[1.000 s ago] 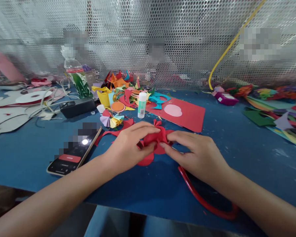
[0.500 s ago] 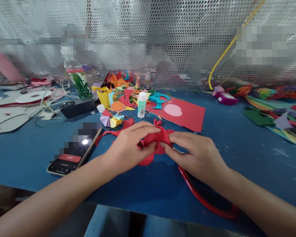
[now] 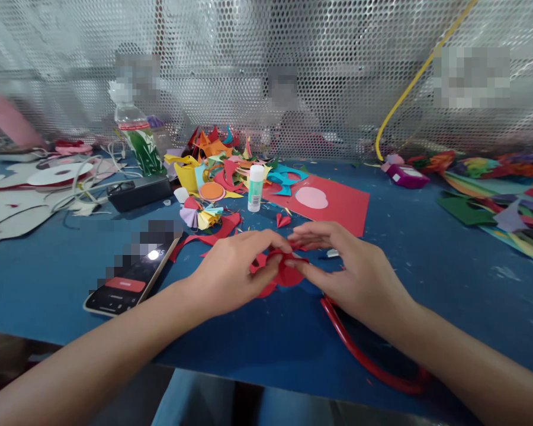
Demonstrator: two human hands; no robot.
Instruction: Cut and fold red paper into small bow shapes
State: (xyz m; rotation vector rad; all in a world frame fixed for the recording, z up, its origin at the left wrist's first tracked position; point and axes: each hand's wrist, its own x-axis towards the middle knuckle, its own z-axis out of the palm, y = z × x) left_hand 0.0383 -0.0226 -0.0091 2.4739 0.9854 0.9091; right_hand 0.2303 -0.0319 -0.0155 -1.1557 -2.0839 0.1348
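Between my two hands is a red paper piece, partly hidden by the fingers. My left hand pinches its left side between thumb and fingers. My right hand has its thumb and fingertips closed on the right side of the same paper. More red paper lies beneath, its shape mostly covered. Just beyond the hands rests a small folded red paper. A red scissors handle lies under my right wrist, and the rest of the scissors is largely hidden.
A glue stick stands upright before a heap of coloured paper scraps. Red sheet with a pink oval lies behind my right hand. Left are a phone, a power strip and a green-labelled bottle. Perforated metal rises behind.
The held red paper has been folded lower and flatter between the fingers. My right hand has shifted slightly, its fingers reaching over the far side, and the small folded red paper now shows fully.
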